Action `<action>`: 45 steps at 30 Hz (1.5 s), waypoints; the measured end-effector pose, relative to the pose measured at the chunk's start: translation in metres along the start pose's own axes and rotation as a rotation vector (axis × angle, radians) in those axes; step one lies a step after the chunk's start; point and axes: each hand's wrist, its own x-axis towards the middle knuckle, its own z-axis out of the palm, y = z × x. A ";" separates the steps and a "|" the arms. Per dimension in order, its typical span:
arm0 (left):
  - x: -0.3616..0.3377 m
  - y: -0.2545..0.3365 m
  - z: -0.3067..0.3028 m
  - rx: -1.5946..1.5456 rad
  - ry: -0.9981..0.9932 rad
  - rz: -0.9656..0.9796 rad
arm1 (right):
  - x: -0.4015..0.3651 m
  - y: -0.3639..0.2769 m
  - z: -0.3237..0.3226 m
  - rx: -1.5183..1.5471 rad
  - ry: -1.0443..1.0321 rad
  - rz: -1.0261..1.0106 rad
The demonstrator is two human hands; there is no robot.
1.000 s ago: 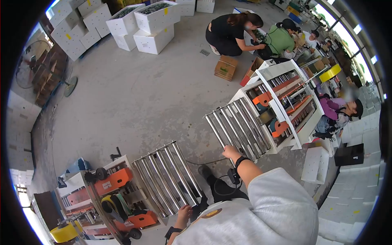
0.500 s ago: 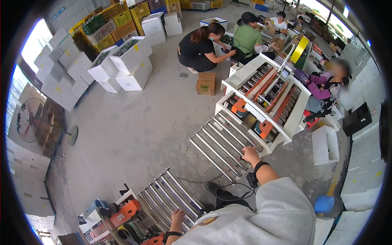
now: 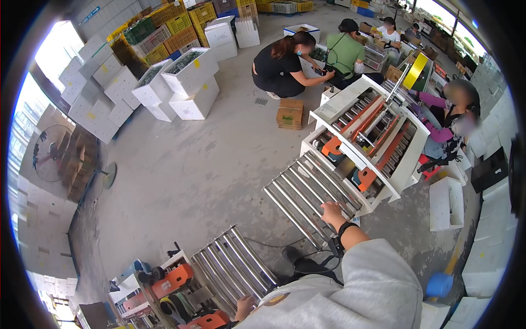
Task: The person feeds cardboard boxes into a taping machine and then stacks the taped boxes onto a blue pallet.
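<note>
My right hand (image 3: pixel 332 213) is on the near side of a metal roller conveyor (image 3: pixel 296 192), its fingers curled over the side rail. A black band circles that wrist. Down by my body, my left hand (image 3: pixel 245 306) touches a second roller conveyor (image 3: pixel 233 260), fingers slightly apart over the rollers; my sleeve and body hide part of it. The far conveyor joins a white carton-sealing machine (image 3: pixel 364 137) with orange parts. At lower left, the other conveyor meets a similar machine (image 3: pixel 170 285). Both sets of rollers carry nothing.
A black cable (image 3: pixel 274 243) crosses the floor near my shoe. White foam boxes (image 3: pixel 194 101) stand at left, with stacked crates behind. Flattened cartons (image 3: pixel 290 113) lie near a crouching person (image 3: pixel 279 63). Other people sit beyond the machine. A fan (image 3: pixel 52 153) stands far left.
My view has turned slightly, so the surroundings appear farther right. The left hand has drawn lower and closer to my body. My right hand stays at the same conveyor rail.
</note>
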 end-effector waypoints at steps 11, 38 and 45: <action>0.002 0.008 0.020 -0.092 0.090 -0.008 | 0.006 0.003 0.028 0.023 -0.270 -0.134; 0.031 -0.031 0.031 -0.170 0.177 -0.315 | 0.118 0.047 -0.096 -0.858 0.363 -0.634; 0.010 0.035 0.054 0.247 0.296 -0.006 | 0.058 -0.033 -0.124 -0.758 -0.014 -0.728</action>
